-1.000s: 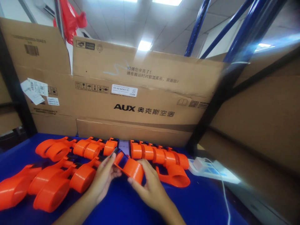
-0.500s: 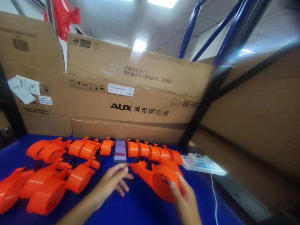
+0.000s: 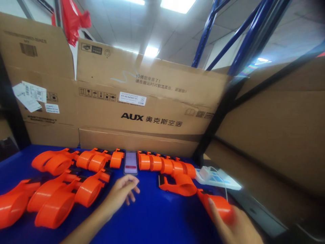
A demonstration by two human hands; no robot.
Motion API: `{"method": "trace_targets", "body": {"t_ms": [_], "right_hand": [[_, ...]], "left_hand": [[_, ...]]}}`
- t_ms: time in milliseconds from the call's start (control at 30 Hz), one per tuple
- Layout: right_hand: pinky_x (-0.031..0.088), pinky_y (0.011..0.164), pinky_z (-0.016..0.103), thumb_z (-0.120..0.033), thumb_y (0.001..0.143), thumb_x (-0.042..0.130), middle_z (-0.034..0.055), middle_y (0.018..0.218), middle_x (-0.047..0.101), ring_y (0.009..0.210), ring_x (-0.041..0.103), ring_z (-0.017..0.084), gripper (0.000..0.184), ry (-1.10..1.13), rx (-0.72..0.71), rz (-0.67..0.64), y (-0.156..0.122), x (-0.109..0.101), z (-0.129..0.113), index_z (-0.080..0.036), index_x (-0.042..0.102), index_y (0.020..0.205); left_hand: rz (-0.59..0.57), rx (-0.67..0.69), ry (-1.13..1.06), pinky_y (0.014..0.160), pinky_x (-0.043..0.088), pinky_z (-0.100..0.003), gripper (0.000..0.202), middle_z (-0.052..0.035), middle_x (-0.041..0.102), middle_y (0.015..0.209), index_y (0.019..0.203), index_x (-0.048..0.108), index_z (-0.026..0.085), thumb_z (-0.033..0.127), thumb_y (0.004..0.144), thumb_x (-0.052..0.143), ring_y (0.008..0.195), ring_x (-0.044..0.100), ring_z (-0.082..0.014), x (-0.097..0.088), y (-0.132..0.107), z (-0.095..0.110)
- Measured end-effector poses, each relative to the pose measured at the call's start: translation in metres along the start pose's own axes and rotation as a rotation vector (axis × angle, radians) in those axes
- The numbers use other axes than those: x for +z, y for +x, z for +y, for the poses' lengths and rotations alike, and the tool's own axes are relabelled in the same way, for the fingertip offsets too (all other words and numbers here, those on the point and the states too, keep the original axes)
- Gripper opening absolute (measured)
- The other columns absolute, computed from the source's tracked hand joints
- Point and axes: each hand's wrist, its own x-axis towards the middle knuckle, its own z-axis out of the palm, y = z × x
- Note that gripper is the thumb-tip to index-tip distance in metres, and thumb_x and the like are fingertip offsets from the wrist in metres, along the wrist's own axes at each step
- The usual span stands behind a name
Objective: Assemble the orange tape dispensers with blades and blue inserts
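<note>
My right hand grips an orange plastic tape dispenser low at the right, over the blue table. My left hand rests on the blue table with fingers loosely apart and nothing in it, just below a phone lying flat. Another orange dispenser lies on the table between my hands. A row of orange dispensers lines the back, and several more are grouped at the left.
Large cardboard boxes stand along the back and right side. A white power strip with a cable lies at the right. Blue rack posts rise behind. A red bag hangs at the upper left.
My right hand carried the orange dispenser from the middle down to the right. My left hand let go of it and settled on the table.
</note>
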Motion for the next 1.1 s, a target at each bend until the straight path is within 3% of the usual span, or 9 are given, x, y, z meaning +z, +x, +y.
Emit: {"method": "trace_targets", "body": {"t_ms": [200,333,400,467,533,700,833,933,1100], "right_hand": [[0.050,0.059,0.042,-0.064,0.087,0.047,0.0112,0.063,0.064,0.059,0.062,0.030,0.048,-0.136,-0.233,0.030,-0.001,0.024,0.016,-0.023,0.071,0.080],[0.050,0.064,0.048,-0.064,0.089,0.044,0.0181,0.086,0.068,0.073,0.063,0.036,0.057,-0.213,-0.193,0.119,0.003,0.024,0.014,-0.018,0.072,0.105],[0.050,0.069,0.054,-0.062,0.091,0.042,0.0207,0.091,0.067,0.083,0.062,0.040,0.061,-0.185,-0.174,0.215,0.001,0.019,0.002,-0.012,0.069,0.111],[0.048,0.086,0.057,-0.051,0.094,0.045,0.0205,0.101,0.066,0.098,0.062,0.040,0.047,-0.004,-0.337,0.298,-0.004,0.014,-0.020,-0.012,0.069,0.108],[0.048,0.089,0.053,-0.039,0.094,0.052,0.0167,0.102,0.066,0.099,0.063,0.036,0.028,0.193,-0.474,0.325,-0.009,0.014,-0.050,-0.019,0.068,0.103],[0.055,0.075,0.038,-0.029,0.101,0.043,0.0091,0.092,0.072,0.082,0.070,0.025,0.022,0.437,-0.621,-0.245,-0.015,0.051,-0.138,-0.023,0.062,0.108],[0.055,0.074,0.036,-0.028,0.097,0.050,0.0134,0.111,0.071,0.094,0.073,0.029,0.043,0.022,-0.599,-0.531,-0.018,0.095,-0.192,-0.020,0.046,0.139],[0.054,0.071,0.037,-0.021,0.088,0.060,0.0169,0.114,0.070,0.089,0.075,0.032,0.056,-0.077,-0.586,-0.594,-0.021,0.121,-0.213,-0.019,0.045,0.142],[0.054,0.076,0.037,-0.026,0.096,0.052,0.0181,0.105,0.073,0.093,0.075,0.032,0.052,-0.179,-0.531,-0.668,-0.013,0.148,-0.223,-0.022,0.042,0.147]], "left_hand": [[0.011,0.018,0.018,0.039,0.035,-0.018,0.038,-0.0037,0.072,0.072,0.094,0.066,0.018,0.053,0.078,0.070,0.043,0.059,-0.0112,-0.003,0.003,-0.002],[0.001,0.027,0.022,0.039,0.036,-0.018,0.037,-0.0035,0.072,0.070,0.093,0.066,0.018,0.052,0.079,0.070,0.044,0.059,-0.0119,-0.003,0.003,-0.002],[-0.003,0.027,0.023,0.039,0.035,-0.018,0.036,-0.0035,0.072,0.070,0.093,0.066,0.018,0.052,0.079,0.070,0.044,0.059,-0.0118,-0.002,0.003,-0.002],[-0.009,0.027,0.025,0.040,0.035,-0.018,0.036,-0.0035,0.072,0.070,0.093,0.066,0.018,0.052,0.079,0.070,0.044,0.059,-0.0119,-0.001,0.002,-0.003],[-0.016,0.030,0.027,0.040,0.035,-0.019,0.036,-0.0034,0.072,0.070,0.092,0.066,0.019,0.051,0.079,0.070,0.044,0.059,-0.0120,-0.001,0.002,-0.004],[-0.036,0.057,0.034,0.040,0.034,-0.020,0.035,0.0002,0.067,0.062,0.085,0.063,0.019,0.053,0.081,0.068,0.041,0.056,-0.0114,-0.001,0.001,-0.001],[-0.048,0.082,0.036,0.040,0.034,-0.020,0.037,0.0034,0.062,0.057,0.079,0.060,0.020,0.057,0.082,0.066,0.038,0.052,-0.0098,-0.002,0.001,0.003],[-0.052,0.093,0.039,0.040,0.033,-0.019,0.038,0.0042,0.060,0.057,0.078,0.057,0.020,0.058,0.083,0.064,0.038,0.050,-0.0090,0.000,0.000,0.003],[-0.065,0.097,0.046,0.039,0.031,-0.019,0.039,0.0032,0.061,0.059,0.082,0.057,0.019,0.058,0.086,0.061,0.039,0.049,-0.0083,0.007,-0.006,0.001]]}}
